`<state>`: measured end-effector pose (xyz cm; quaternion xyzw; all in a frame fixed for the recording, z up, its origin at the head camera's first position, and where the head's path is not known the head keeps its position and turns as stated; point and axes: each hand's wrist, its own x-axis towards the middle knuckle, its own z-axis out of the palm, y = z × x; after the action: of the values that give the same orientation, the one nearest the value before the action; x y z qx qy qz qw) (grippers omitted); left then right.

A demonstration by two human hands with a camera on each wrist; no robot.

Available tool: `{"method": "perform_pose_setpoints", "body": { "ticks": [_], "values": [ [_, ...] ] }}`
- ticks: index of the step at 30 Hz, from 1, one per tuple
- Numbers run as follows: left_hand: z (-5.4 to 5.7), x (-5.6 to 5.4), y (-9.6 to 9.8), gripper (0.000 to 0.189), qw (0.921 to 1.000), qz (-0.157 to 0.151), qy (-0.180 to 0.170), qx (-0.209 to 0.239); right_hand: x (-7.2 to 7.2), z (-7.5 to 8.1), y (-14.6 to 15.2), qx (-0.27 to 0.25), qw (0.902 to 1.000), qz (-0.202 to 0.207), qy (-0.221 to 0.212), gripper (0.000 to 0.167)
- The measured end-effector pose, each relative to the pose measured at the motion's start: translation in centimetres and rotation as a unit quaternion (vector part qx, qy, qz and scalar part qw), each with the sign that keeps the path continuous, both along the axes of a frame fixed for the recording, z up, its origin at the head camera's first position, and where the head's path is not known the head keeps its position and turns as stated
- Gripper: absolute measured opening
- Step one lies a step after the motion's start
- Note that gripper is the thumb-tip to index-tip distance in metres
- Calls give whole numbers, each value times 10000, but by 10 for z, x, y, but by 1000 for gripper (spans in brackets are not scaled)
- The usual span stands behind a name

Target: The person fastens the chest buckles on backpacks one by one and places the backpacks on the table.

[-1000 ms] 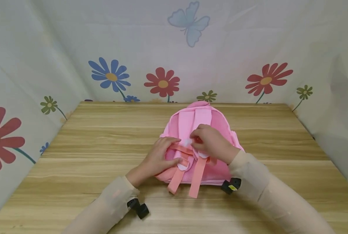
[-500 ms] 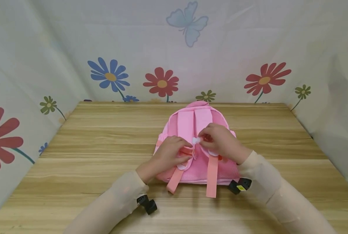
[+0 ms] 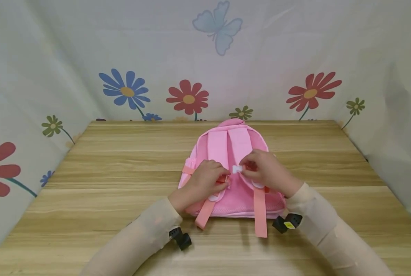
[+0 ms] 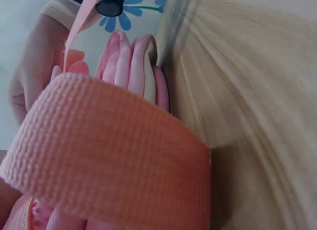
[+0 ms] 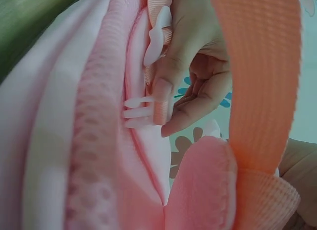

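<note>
A pink backpack (image 3: 250,197) lies on the wooden table with its shoulder straps facing up. Between finger and thumb, my left hand (image 3: 207,178) pinches an orange strap end over the left shoulder strap; the right wrist view shows a white pronged buckle half (image 5: 138,111) there, prongs toward the bag. My right hand (image 3: 265,168) pinches a white buckle half (image 3: 237,168) beside the right shoulder strap (image 3: 240,143). The two halves are apart. An orange webbing strap (image 4: 114,150) covers much of the left wrist view, and most of my left hand is hidden there.
The wooden table (image 3: 133,153) stretches around the bag to a printed flower curtain (image 3: 278,57) at the back and sides. Two orange strap tails, left (image 3: 205,214) and right (image 3: 260,212), hang toward the front. A black wrist camera (image 3: 180,237) sits below my left wrist.
My left hand has moved right from the left shoulder strap toward the middle of the bag. My right hand has shifted right with the white buckle half, and the right strap tail has swung right.
</note>
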<state>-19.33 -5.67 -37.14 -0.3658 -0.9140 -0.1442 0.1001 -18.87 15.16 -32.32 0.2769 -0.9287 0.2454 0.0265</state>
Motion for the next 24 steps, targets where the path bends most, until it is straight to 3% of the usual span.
{"method": "perform_pose_setpoints", "body": {
  "ticks": [7,15,24],
  "values": [
    [0,-1,-9,18,9991,205,-96,358,1,-6,0,-178,9996,-48,-232,9],
    [-2,1,-20,15,9973,348,-10,646,3,-15,1,-300,9993,-99,-197,8],
    [-4,5,-26,19,9897,507,-414,1271,5,-27,4,-560,9982,-127,-167,11]
  ]
}}
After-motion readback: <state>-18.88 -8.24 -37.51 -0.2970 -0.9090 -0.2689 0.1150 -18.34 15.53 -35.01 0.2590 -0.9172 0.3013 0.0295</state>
